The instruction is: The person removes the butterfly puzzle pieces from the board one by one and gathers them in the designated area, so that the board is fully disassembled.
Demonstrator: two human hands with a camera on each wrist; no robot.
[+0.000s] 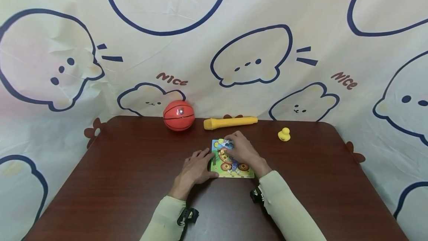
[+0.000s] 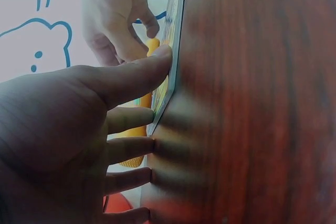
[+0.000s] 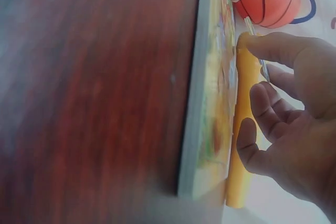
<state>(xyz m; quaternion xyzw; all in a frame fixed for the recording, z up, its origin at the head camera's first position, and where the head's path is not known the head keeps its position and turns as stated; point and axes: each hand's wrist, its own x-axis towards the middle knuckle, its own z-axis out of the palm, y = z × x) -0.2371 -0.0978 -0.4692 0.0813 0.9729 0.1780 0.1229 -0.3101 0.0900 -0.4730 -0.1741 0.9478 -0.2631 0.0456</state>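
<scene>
A small jigsaw puzzle [image 1: 225,174] with a bright cartoon picture lies flat on the table in the head view. My left hand [image 1: 195,169] rests at its left side, fingers spread and fairly straight, with the thumb at the near left corner. In the left wrist view, the thumb [image 2: 152,69] touches the board's edge and the other fingertips reach the tabletop. Over the upper part of the picture is my right hand [image 1: 244,151]. Its thumb and forefinger pinch a thin flat puzzle piece [image 3: 265,71], seen edge-on and raised above the board in the right wrist view.
Behind the puzzle, a yellow toy microphone [image 1: 230,122] lies along the table's far edge. To its left sits a small red basketball [image 1: 178,115]; to the right, a yellow rubber duck [image 1: 284,134]. A cartoon-printed cloth [image 1: 197,55] hangs behind the dark brown table [image 1: 133,174].
</scene>
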